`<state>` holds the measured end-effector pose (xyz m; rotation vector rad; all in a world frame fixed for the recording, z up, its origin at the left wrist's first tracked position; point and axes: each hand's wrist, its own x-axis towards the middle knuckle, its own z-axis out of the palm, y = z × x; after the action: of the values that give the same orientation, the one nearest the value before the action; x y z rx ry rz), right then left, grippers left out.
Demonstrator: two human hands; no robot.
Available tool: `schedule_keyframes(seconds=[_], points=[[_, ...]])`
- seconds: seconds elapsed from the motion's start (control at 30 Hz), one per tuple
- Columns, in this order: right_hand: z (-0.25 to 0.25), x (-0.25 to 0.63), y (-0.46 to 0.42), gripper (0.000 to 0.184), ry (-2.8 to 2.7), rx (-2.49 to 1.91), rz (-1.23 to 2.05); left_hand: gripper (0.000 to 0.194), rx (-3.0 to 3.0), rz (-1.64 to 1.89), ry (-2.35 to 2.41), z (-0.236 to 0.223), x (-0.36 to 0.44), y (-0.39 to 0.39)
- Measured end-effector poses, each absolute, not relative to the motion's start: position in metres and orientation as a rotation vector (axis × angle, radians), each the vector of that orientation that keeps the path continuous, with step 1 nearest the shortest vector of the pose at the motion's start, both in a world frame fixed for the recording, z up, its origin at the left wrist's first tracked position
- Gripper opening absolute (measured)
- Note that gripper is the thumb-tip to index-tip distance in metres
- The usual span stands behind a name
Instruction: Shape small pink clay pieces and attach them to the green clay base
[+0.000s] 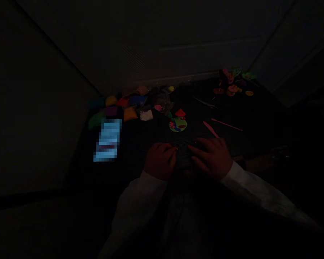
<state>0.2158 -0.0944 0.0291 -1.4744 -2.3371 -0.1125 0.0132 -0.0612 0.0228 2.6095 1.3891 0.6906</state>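
At L, we see a lit, pixelated panel (108,140) on the dark table (154,135), coloured bags (130,114) behind it. Next, the L hand (161,160): fingers narrow, contents (if any) we can't tell. Beyond the gap btwn hands lies the green disc (181,123); then a pink knife (210,129), its near end by the R hand (214,157), fingers loosely wide; a thin pink stick (226,124); far R, sm. models (232,90).

The bare left hand (160,161), back upward, curls its fingers loosely, their tips toward the right. Apart from it, the bare right hand (213,158) extends slightly spread fingers leftward. Both forearms, in long pale fabric sleeves (136,203), angle inward.
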Motion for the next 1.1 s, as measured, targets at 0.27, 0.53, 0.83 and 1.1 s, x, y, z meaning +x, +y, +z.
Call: schedule_keyframes(seconds=[0.27,0.53,0.83,1.1], points=[[0.031,0.212,-0.097,0.039,-2.459,-1.508,-0.124,0.022,2.592,0.723,1.417,0.021,0.014,-0.061],[0.033,0.213,-0.093,0.041,-2.453,-1.539,-0.087,0.020,2.564,0.727,1.459,0.019,0.020,-0.056],[0.033,0.215,-0.092,0.040,-2.446,-1.508,-0.082,0.014,2.516,0.918,1.483,0.017,0.010,-0.054],[0.035,0.211,-0.091,0.037,-2.485,-1.442,-0.017,0.012,2.500,1.011,1.505,0.017,0.006,-0.053]])
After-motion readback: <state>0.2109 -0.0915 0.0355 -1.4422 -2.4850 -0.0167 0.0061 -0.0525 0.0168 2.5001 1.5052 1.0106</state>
